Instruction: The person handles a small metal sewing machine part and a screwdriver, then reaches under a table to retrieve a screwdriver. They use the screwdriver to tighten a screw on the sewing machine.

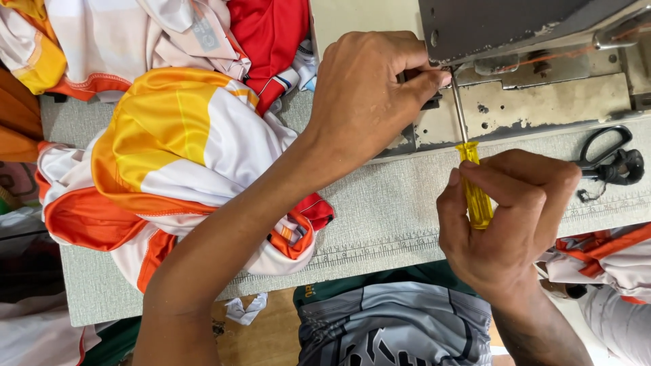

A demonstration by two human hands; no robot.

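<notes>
My right hand (505, 220) grips the yellow handle of a screwdriver (475, 186). Its steel shaft points up toward the underside of the sewing machine head (515, 27). My left hand (369, 91) rests on the machine bed (542, 108), its fingertips pinching a small dark part right at the screwdriver's tip. The tip itself is hidden under the machine head.
A pile of white, orange and yellow jerseys (176, 156) lies at the left of the grey table (380, 217). Red fabric (271, 34) lies behind it. Black scissors (610, 159) lie at the right edge, more orange-white cloth (603, 257) below them.
</notes>
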